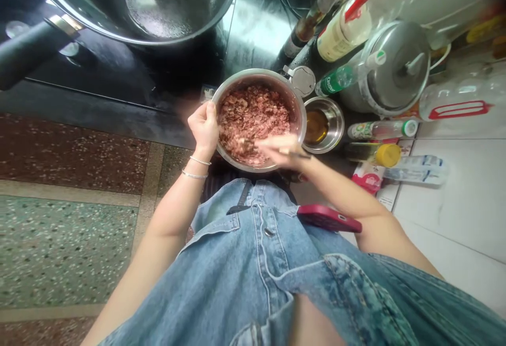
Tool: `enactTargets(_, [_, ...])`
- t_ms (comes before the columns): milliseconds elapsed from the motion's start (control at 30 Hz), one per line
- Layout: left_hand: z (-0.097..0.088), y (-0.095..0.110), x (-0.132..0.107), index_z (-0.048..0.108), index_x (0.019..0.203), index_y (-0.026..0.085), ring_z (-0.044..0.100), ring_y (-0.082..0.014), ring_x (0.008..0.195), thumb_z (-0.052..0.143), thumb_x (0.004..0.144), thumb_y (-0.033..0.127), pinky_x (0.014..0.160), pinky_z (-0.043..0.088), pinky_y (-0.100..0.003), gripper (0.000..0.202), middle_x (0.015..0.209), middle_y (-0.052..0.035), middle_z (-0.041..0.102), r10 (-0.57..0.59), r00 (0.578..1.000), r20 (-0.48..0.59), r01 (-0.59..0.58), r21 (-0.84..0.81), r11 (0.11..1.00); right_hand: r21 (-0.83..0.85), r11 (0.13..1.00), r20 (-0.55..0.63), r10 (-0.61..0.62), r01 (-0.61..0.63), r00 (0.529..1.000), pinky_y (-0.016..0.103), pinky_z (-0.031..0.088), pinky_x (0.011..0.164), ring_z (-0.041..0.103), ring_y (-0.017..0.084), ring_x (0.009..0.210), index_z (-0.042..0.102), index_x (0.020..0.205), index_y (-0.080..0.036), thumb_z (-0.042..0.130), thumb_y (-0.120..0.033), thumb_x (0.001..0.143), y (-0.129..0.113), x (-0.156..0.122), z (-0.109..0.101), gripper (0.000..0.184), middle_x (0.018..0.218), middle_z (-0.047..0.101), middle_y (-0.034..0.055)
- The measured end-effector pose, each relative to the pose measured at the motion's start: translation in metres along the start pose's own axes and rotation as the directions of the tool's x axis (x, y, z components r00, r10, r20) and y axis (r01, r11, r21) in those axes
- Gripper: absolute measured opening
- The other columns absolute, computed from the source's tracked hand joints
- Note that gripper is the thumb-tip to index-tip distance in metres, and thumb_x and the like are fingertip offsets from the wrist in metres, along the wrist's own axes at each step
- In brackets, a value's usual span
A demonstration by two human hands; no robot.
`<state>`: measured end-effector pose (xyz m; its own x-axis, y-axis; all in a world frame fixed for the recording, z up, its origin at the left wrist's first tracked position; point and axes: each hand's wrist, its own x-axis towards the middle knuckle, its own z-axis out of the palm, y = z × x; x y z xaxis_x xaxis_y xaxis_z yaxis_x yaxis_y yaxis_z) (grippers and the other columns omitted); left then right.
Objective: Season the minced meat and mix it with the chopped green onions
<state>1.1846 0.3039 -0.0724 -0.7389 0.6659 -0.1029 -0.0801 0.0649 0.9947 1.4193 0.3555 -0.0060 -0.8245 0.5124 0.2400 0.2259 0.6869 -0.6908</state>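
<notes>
A steel bowl full of pinkish minced meat stands at the counter's near edge. My left hand is closed on the bowl's left rim, with two thin bracelets on the wrist. My right hand is blurred over the bowl's near right side. Its fingers are closed on thin chopsticks whose tips reach into the meat.
A large wok with a black handle sits on the stove at the upper left. Right of the bowl are a small steel cup of oil, a steel pot with lid, and several bottles. A red phone pokes from my denim pocket.
</notes>
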Motion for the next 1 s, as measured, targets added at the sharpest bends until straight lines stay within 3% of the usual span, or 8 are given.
enactTargets(133, [0.001,-0.003,-0.001,0.063,0.065,0.017,0.058,-0.0137,0.070,0.066,0.087,0.039,0.066,0.047,-0.022,0.031,0.064,0.0006,0.059,0.039,0.999,-0.005,-0.039,-0.008,0.999,-0.185,0.953,-0.192,0.205,-0.240,0.960,0.029,0.064,0.075,0.075,0.020,0.078,0.079,0.093,-0.019,0.062,-0.028,0.091,0.024,-0.010,-0.042,0.020,0.088,0.078,0.0064])
enactTargets(200, [0.001,-0.004,-0.002,0.063,0.066,0.017,0.057,-0.0132,0.068,0.065,0.088,0.040,0.064,0.047,-0.022,0.032,0.063,0.0010,0.057,0.062,0.998,-0.004,-0.062,-0.001,0.998,-0.238,0.956,-0.130,0.145,-0.173,0.981,0.025,0.063,0.070,0.075,0.018,0.073,0.079,0.092,-0.020,0.064,-0.025,0.090,0.010,-0.028,-0.058,0.016,0.084,0.078,0.0050])
enactTargets(333, [0.001,-0.007,-0.001,0.061,0.065,0.016,0.056,-0.0129,0.066,0.064,0.089,0.041,0.062,0.045,-0.022,0.034,0.062,0.0011,0.054,0.077,0.997,-0.002,-0.077,-0.002,0.997,-0.065,0.989,0.150,-0.125,0.136,0.981,0.022,0.062,0.069,0.074,0.013,0.073,0.077,0.097,-0.019,0.061,-0.022,0.091,-0.023,-0.016,-0.021,0.018,0.087,0.078,0.0038])
enactTargets(433, [0.001,-0.009,0.001,0.060,0.064,0.017,0.056,-0.0129,0.067,0.063,0.089,0.041,0.061,0.045,-0.022,0.035,0.061,0.0010,0.053,0.073,0.997,0.005,-0.073,0.000,0.997,-0.048,0.989,0.091,-0.135,0.140,0.987,0.025,0.062,0.071,0.074,0.015,0.077,0.078,0.097,-0.018,0.058,-0.026,0.094,0.001,0.030,0.005,0.021,0.088,0.078,0.0040])
enactTargets(567, [0.002,-0.010,0.003,0.060,0.066,0.017,0.055,-0.0132,0.067,0.063,0.089,0.044,0.062,0.045,-0.023,0.035,0.063,0.0007,0.054,0.097,0.995,0.022,-0.097,-0.013,0.995,-0.236,0.969,-0.140,0.041,-0.074,0.989,0.027,0.061,0.074,0.074,0.018,0.079,0.079,0.092,-0.019,0.061,-0.027,0.092,0.039,0.025,-0.036,0.019,0.089,0.078,0.0062])
enactTargets(667, [0.003,-0.010,0.002,0.056,0.063,0.017,0.054,-0.0132,0.066,0.064,0.088,0.046,0.061,0.044,-0.023,0.039,0.062,0.0007,0.052,0.097,0.995,0.025,-0.096,-0.026,0.995,-0.293,0.956,-0.034,-0.026,0.014,0.999,0.024,0.060,0.067,0.073,0.016,0.071,0.078,0.088,-0.018,0.061,-0.020,0.090,0.015,-0.018,-0.060,0.017,0.082,0.077,0.0063])
enactTargets(833, [0.002,-0.008,0.004,0.042,0.055,0.018,0.044,-0.0110,0.059,0.062,0.089,0.046,0.055,0.038,-0.022,0.048,0.055,0.0020,0.039,0.104,0.994,0.044,-0.103,-0.016,0.995,-0.052,0.989,0.154,-0.127,0.137,0.980,0.024,0.059,0.073,0.073,0.014,0.078,0.076,0.099,-0.016,0.057,-0.023,0.094,-0.024,0.005,0.003,0.021,0.089,0.077,0.0056])
enactTargets(1000, [0.002,-0.007,0.006,0.038,0.054,0.018,0.037,-0.0097,0.056,0.062,0.088,0.048,0.052,0.035,-0.021,0.051,0.054,0.0031,0.031,0.105,0.992,0.064,-0.104,-0.006,0.995,0.049,0.988,0.121,0.137,-0.144,0.983,0.033,0.057,0.083,0.070,0.018,0.086,0.077,0.092,-0.014,0.061,-0.026,0.091,0.002,0.069,0.010,0.019,0.093,0.075,0.0076])
